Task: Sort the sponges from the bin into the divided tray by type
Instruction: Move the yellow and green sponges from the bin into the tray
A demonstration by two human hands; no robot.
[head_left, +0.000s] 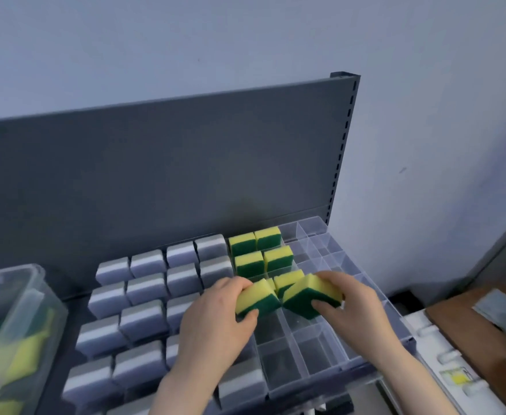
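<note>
L hand (215,322) & R hand (355,307) both out front, fingers curled, gripping

No readable text or labels.

empty compartments (278,359) near, back panel (162,169) behind

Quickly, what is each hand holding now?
Left hand: closed on a yellow-green sponge.
Right hand: closed on another yellow-green sponge.
</note>
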